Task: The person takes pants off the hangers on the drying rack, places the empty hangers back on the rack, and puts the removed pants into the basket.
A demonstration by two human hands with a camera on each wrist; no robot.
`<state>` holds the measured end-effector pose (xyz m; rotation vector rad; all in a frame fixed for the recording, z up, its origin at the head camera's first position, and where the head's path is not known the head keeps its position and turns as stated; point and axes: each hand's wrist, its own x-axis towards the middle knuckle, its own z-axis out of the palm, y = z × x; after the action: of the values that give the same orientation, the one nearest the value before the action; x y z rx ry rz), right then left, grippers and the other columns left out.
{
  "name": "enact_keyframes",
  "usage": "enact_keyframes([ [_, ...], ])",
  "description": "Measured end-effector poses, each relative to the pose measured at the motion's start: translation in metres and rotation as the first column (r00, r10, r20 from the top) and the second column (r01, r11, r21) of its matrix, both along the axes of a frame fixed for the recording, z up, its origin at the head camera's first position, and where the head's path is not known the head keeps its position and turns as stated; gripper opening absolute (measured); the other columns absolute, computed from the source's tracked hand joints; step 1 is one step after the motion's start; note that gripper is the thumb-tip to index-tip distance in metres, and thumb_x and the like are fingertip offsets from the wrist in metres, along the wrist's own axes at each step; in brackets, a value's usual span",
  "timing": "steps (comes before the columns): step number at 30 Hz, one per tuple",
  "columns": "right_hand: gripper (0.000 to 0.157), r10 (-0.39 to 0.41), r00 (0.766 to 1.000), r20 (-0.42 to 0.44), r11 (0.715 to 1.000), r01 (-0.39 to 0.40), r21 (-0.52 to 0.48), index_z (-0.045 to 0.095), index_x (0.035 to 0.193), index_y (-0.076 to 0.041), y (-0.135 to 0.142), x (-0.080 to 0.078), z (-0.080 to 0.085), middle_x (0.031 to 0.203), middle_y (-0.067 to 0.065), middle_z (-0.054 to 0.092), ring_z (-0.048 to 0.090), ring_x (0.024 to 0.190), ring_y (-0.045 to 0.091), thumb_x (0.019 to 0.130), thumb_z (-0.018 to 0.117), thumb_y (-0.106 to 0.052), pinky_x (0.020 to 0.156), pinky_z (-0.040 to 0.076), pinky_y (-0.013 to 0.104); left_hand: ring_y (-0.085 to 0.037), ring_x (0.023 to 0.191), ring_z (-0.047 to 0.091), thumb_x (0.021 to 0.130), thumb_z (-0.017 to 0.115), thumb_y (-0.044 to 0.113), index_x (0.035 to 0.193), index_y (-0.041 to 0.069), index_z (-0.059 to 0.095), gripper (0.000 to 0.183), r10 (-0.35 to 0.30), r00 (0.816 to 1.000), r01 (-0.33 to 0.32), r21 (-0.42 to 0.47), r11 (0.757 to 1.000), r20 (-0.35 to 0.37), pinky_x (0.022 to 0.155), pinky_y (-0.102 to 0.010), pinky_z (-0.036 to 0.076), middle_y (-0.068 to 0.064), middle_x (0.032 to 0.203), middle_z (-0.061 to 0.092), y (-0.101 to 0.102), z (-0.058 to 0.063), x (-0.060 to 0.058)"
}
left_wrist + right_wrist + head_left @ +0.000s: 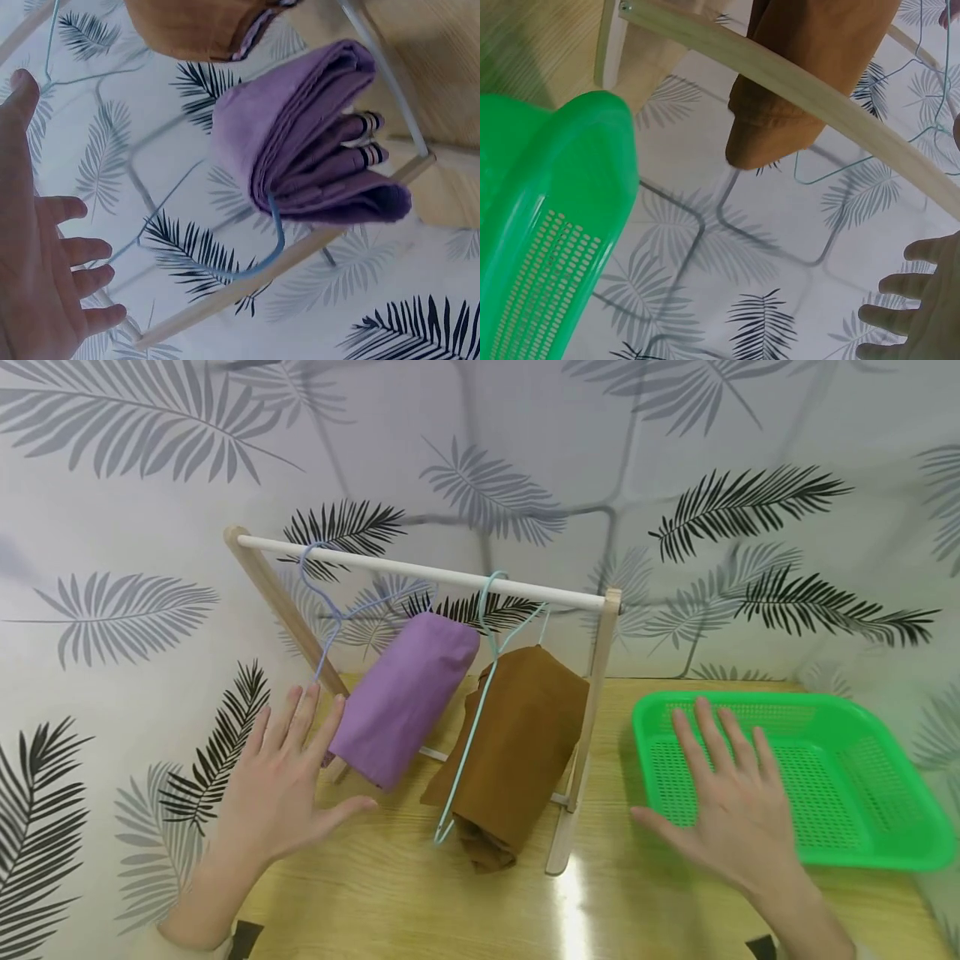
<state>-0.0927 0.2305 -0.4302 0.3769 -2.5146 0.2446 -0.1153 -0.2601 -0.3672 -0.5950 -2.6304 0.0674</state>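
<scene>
A purple folded garment [408,697] hangs on a blue wire hanger [335,614], and a brown folded garment [517,743] on a light green hanger [472,735]. Both hangers hook over the white rod [420,572] of a small wooden rack. My left hand [281,785], fingers straight and spread, is held up in front of the rack's left side, nearest the purple garment, with nothing in it. Over the near left part of the green basket [840,852] is my right hand [738,802], also spread and holding nothing. In the left wrist view the purple garment [300,142] shows its folded layers.
The rack's right post [596,702] stands between the brown garment and the basket. Under everything lies a wood-grain table [375,893]. A leaf-patterned cloth [712,635] covers the wall behind and at the left.
</scene>
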Motion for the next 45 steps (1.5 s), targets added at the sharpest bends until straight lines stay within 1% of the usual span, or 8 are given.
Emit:
enact_keyframes([
  [2, 0.118, 0.008, 0.999, -0.042, 1.000, -0.008, -0.007, 0.033, 0.166, -0.016, -0.005, -0.003, 0.002, 0.169, 0.018, 0.038, 0.041, 0.151, 0.049, 0.083, 0.024, -0.099, 0.125, 0.027, 0.068, -0.045, 0.157, 0.033, 0.085, 0.012, 0.098, 0.165, 0.011, 0.033, 0.120, 0.004, 1.000, -0.004, -0.004, 1.000, 0.003, 0.127, -0.065, 0.028, -0.024, 0.169, 0.036, -0.005, 0.006, -0.004],
  [8, 0.115, 0.039, 0.992, -0.117, 0.999, -0.041, -0.015, 0.041, 0.162, -0.013, -0.020, -0.012, 0.005, 0.164, 0.019, 0.047, 0.048, 0.145, 0.049, 0.085, 0.025, -0.097, 0.119, 0.035, 0.068, -0.046, 0.158, 0.031, 0.086, 0.029, 0.096, 0.166, 0.010, 0.031, 0.117, 0.029, 0.999, -0.029, -0.002, 1.000, 0.016, 0.127, -0.065, 0.027, -0.025, 0.170, 0.033, -0.022, 0.018, -0.016],
  [15, 0.111, 0.080, 0.973, -0.215, 0.995, -0.089, -0.034, 0.052, 0.154, -0.006, -0.035, -0.025, 0.005, 0.158, 0.020, 0.054, 0.056, 0.138, 0.048, 0.089, 0.027, -0.093, 0.116, 0.040, 0.067, -0.048, 0.155, 0.036, 0.087, 0.013, 0.096, 0.164, 0.010, 0.035, 0.118, 0.028, 0.999, -0.027, 0.026, 0.999, -0.043, 0.124, -0.067, 0.030, -0.027, 0.167, 0.038, -0.035, 0.027, -0.028],
  [18, 0.109, 0.078, 0.973, -0.219, 0.996, -0.086, -0.027, 0.053, 0.152, -0.005, -0.041, -0.029, 0.004, 0.155, 0.022, 0.057, 0.057, 0.136, 0.046, 0.091, 0.027, -0.091, 0.115, 0.042, 0.065, -0.047, 0.155, 0.036, 0.088, 0.024, 0.095, 0.165, 0.009, 0.033, 0.115, 0.042, 0.999, -0.041, 0.036, 0.999, -0.026, 0.123, -0.067, 0.031, -0.027, 0.166, 0.038, -0.045, 0.029, -0.037],
  [23, 0.105, 0.085, 0.967, -0.239, 0.995, -0.094, -0.027, 0.055, 0.148, -0.002, -0.048, -0.036, 0.004, 0.149, 0.024, 0.060, 0.061, 0.132, 0.047, 0.093, 0.030, -0.088, 0.114, 0.044, 0.063, -0.047, 0.156, 0.033, 0.089, 0.053, 0.081, 0.166, 0.008, 0.028, 0.109, 0.119, 0.991, -0.121, 0.029, 0.992, 0.059, 0.125, -0.066, 0.028, -0.028, 0.168, 0.035, -0.063, 0.032, -0.051],
  [28, 0.100, 0.083, 0.953, -0.293, 0.994, -0.101, -0.044, 0.060, 0.143, 0.000, -0.055, -0.044, 0.003, 0.142, 0.025, 0.065, 0.065, 0.123, 0.047, 0.095, 0.034, -0.085, 0.107, 0.049, 0.063, -0.050, 0.155, 0.033, 0.091, 0.056, 0.076, 0.166, 0.004, 0.026, 0.108, 0.162, 0.982, -0.165, 0.026, 0.986, 0.099, 0.124, -0.068, 0.027, -0.031, 0.167, 0.034, -0.072, 0.034, -0.062],
  [39, 0.090, 0.053, 0.945, -0.324, 0.995, -0.076, -0.057, 0.063, 0.139, -0.002, -0.064, -0.056, 0.003, 0.129, 0.022, 0.072, 0.068, 0.106, 0.046, 0.098, 0.038, -0.079, 0.099, 0.053, 0.059, -0.051, 0.155, 0.031, 0.095, 0.053, 0.072, 0.165, 0.003, 0.028, 0.101, 0.231, 0.962, -0.244, 0.080, 0.966, 0.148, 0.125, -0.066, 0.027, -0.032, 0.166, 0.035, -0.086, 0.030, -0.093],
  [45, 0.085, 0.039, 0.935, -0.352, 0.995, -0.068, -0.069, 0.070, 0.127, 0.000, -0.066, -0.059, 0.002, 0.111, 0.022, 0.075, 0.069, 0.094, 0.046, 0.099, 0.042, -0.075, 0.082, 0.054, 0.055, -0.056, 0.141, 0.043, 0.100, 0.052, 0.064, 0.160, 0.000, 0.036, 0.090, 0.255, 0.956, -0.276, 0.152, 0.949, 0.144, 0.115, -0.069, 0.037, -0.034, 0.155, 0.046, -0.091, 0.018, -0.104],
])
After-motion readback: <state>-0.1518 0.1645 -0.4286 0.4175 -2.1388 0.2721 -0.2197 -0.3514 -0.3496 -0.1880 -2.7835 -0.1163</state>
